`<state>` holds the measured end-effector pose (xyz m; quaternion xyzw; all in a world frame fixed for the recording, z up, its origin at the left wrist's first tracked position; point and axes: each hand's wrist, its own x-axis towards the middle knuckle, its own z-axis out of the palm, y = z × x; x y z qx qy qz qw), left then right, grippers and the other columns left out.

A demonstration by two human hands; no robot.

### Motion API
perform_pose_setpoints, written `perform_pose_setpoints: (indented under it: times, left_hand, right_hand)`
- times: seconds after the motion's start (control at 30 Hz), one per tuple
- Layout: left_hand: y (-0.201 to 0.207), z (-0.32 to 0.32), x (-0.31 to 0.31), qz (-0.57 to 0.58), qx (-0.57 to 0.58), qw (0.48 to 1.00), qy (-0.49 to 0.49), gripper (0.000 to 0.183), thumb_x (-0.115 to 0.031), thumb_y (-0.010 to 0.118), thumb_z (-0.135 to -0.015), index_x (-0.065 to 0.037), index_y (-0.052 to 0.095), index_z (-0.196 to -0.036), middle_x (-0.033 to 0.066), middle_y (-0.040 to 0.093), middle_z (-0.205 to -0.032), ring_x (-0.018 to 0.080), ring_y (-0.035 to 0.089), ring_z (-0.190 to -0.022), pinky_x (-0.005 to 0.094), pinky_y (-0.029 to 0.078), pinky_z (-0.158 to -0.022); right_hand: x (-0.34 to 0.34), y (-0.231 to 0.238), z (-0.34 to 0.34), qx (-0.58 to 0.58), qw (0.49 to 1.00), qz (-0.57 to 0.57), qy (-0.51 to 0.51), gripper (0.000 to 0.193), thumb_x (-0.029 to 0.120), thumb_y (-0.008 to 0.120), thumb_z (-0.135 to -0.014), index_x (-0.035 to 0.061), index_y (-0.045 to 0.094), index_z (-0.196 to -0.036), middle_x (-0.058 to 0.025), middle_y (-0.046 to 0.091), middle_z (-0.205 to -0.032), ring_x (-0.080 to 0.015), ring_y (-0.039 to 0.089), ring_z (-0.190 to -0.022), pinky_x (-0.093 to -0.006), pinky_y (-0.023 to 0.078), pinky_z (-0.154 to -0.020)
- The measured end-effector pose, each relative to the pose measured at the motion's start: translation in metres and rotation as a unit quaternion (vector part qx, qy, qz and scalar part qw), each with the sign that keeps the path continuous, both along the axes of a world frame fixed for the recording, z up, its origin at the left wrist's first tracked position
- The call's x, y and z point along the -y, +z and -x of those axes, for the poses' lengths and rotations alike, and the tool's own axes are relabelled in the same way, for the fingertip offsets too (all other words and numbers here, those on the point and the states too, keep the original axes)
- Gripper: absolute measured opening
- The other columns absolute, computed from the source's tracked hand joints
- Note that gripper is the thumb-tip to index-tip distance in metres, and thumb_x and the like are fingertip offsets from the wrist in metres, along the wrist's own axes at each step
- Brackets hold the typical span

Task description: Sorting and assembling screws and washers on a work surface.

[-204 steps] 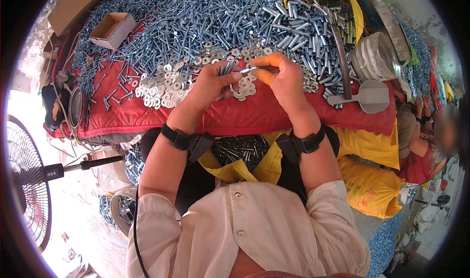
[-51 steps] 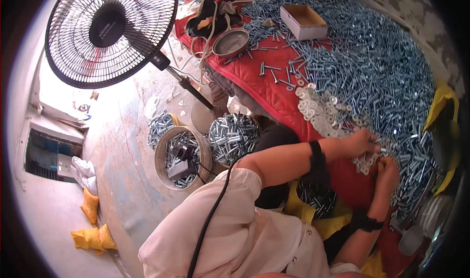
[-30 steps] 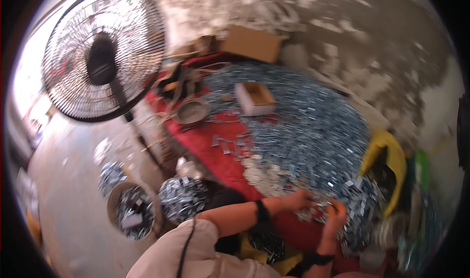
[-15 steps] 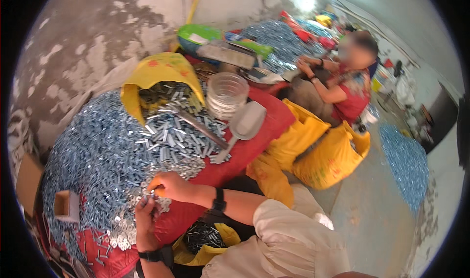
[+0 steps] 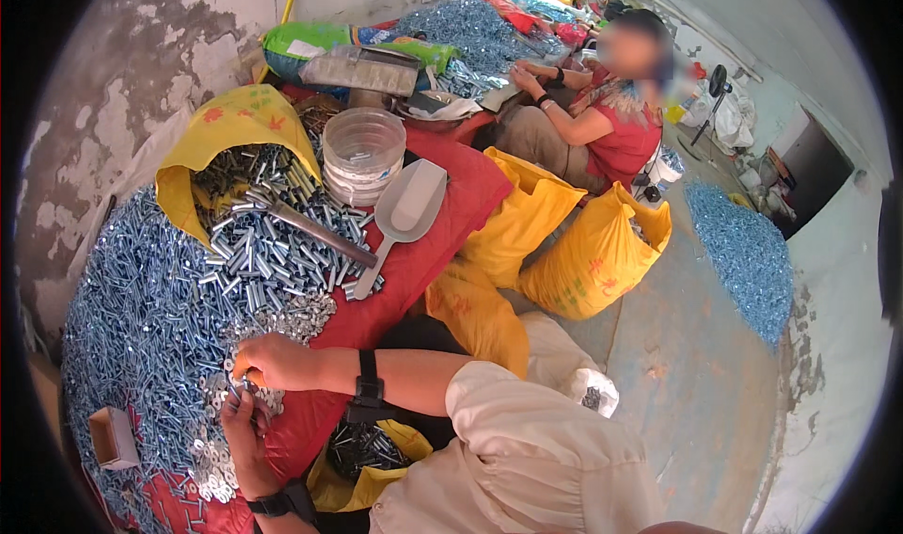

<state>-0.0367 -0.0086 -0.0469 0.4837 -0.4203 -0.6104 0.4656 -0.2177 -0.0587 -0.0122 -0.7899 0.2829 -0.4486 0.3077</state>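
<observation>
My right hand (image 5: 275, 361) is pinched closed at its fingertips, with orange covering on a finger. Just below it, my left hand (image 5: 246, 435) is closed too, fingertips meeting the right ones. A small metal piece (image 5: 246, 384) glints between them, too small to name surely. Around the hands spread a large pile of long bluish bolts (image 5: 141, 289), small shiny nuts (image 5: 299, 319) and pale flat washers (image 5: 214, 470). Metal sleeves (image 5: 268, 252) spill from a yellow sack (image 5: 226, 120) beyond. Near my lap, an open yellow bag (image 5: 414, 445) holds dark metal pieces (image 5: 367, 447).
A grey scoop (image 5: 409, 200) lies on red cloth (image 5: 461, 172) beside stacked clear tubs (image 5: 362, 153). A small open box (image 5: 115, 438) sits among bolts. Yellow sacks (image 5: 597, 261) stand to the right. A seated co-worker (image 5: 602, 129) handles something near another pile (image 5: 461, 35).
The whole view has shifted, so the scene sits further left and higher. My hands stay together at the pile's near edge, still pinched around the small piece.
</observation>
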Motion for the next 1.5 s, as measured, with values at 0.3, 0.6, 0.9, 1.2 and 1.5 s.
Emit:
perform_pose_setpoints:
  times: [0.3,0.6,0.9,1.2,1.5]
  left_hand:
    - [0.007,-0.004,0.004,-0.010,0.001,1.000,-0.001,0.017,-0.020,0.051,-0.090,-0.004,0.055,-0.095,0.0034,0.055,-0.059,0.0052,0.039,-0.038,0.0172,0.025,-0.033]
    - [0.005,0.000,-0.002,-0.019,-0.004,1.000,0.010,0.018,-0.020,0.051,-0.090,-0.003,0.055,-0.096,0.0040,0.055,-0.059,0.0052,0.037,-0.036,0.0175,0.024,-0.033]
    - [0.005,-0.002,0.004,0.018,0.036,0.999,0.004,0.015,-0.017,0.050,-0.090,-0.004,0.055,-0.093,0.0028,0.054,-0.058,0.0049,0.036,-0.036,0.0176,0.024,-0.034]
    - [0.019,0.016,-0.010,-0.026,0.070,0.995,0.059,0.013,-0.013,0.054,-0.086,-0.005,0.060,-0.094,-0.0041,0.051,-0.063,0.0031,0.043,-0.050,0.0178,0.033,-0.044]
    - [0.021,0.007,0.002,0.020,0.023,0.997,0.065,0.017,-0.018,0.051,-0.090,-0.003,0.058,-0.089,0.0031,0.055,-0.059,0.0050,0.038,-0.041,0.0185,0.026,-0.038]
  right_hand:
    - [0.004,0.000,-0.004,-0.013,0.999,0.030,-0.021,0.018,0.003,0.061,-0.067,0.0087,0.066,-0.084,-0.0077,0.057,-0.076,-0.0274,0.059,-0.073,-0.0369,0.046,-0.064]
    - [0.008,0.002,0.001,-0.005,1.000,0.022,0.007,0.017,0.002,0.062,-0.066,0.0070,0.066,-0.082,-0.0091,0.059,-0.078,-0.0278,0.059,-0.074,-0.0365,0.046,-0.065]
    - [0.013,-0.006,-0.002,-0.012,1.000,0.015,0.002,0.013,0.008,0.065,-0.066,0.0054,0.065,-0.078,-0.0100,0.061,-0.075,-0.0291,0.060,-0.070,-0.0374,0.046,-0.061]
    - [0.003,-0.016,-0.001,0.015,0.999,-0.004,-0.049,0.016,0.021,0.067,-0.074,0.0066,0.061,-0.075,-0.0104,0.060,-0.069,-0.0258,0.061,-0.063,-0.0350,0.046,-0.055]
    - [0.018,0.009,0.007,-0.123,0.989,-0.076,-0.006,0.018,0.015,0.070,-0.074,0.0021,0.064,-0.085,-0.0076,0.063,-0.084,-0.0141,0.062,-0.069,-0.0261,0.048,-0.056]
